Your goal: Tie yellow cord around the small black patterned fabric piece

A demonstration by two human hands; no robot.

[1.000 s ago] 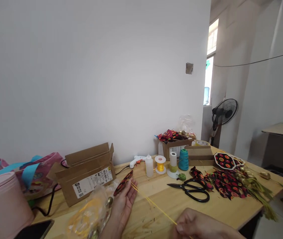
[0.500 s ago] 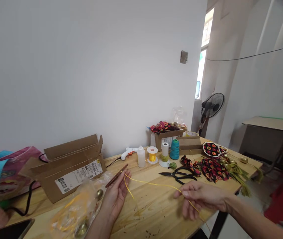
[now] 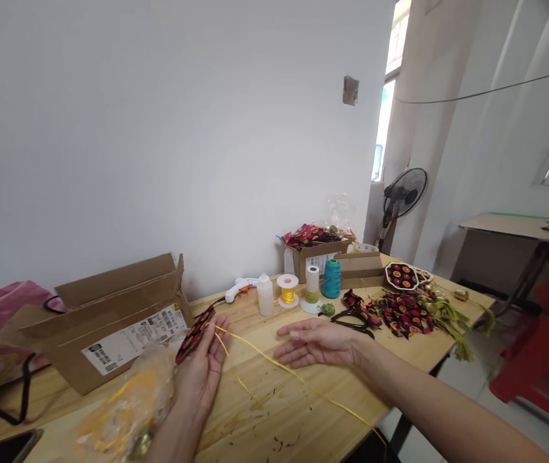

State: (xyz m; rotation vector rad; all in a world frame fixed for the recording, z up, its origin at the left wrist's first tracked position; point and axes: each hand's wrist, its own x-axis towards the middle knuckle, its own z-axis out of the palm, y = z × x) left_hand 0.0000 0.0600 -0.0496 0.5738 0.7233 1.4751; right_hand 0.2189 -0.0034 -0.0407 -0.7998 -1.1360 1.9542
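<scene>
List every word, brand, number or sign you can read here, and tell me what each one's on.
No text can be read for certain.
White label on the large cardboard box: print and round dark logo, too blurred.
Yellow patch by that label: mark too small.
Pale label on the small cardboard box: too small and blurred.

The cord (image 3: 252, 348) stretches over the table (image 3: 235, 418), right of the carton (image 3: 120, 331), before the bottle (image 3: 265, 297) and spools (image 3: 288, 293).
</scene>
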